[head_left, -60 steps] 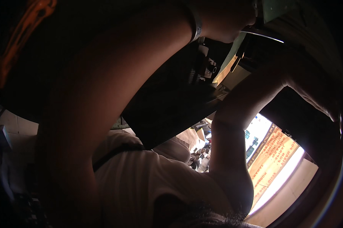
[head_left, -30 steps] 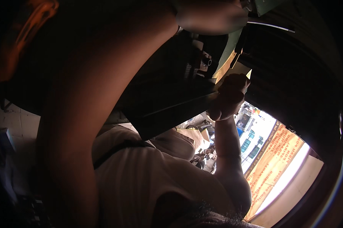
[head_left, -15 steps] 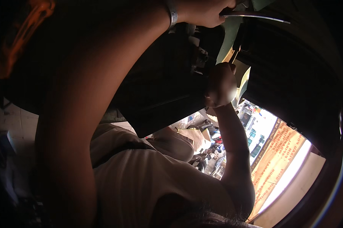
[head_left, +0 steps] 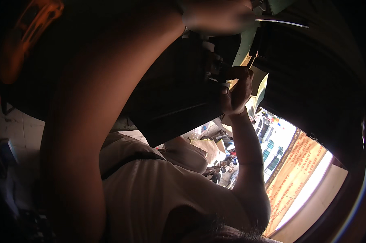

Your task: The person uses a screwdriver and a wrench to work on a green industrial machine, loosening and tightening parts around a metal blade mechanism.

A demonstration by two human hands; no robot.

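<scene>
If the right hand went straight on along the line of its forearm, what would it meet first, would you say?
Probably the green strip just above the right hand in the picture, though the dark surroundings leave the depth between them unclear.

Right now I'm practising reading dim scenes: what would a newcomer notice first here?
Probably the bright orange banner at lower right, glowing against the darkness. Next, the left arm sweeping up to the blurred left hand at the top, and the right hand, right of centre.
</scene>
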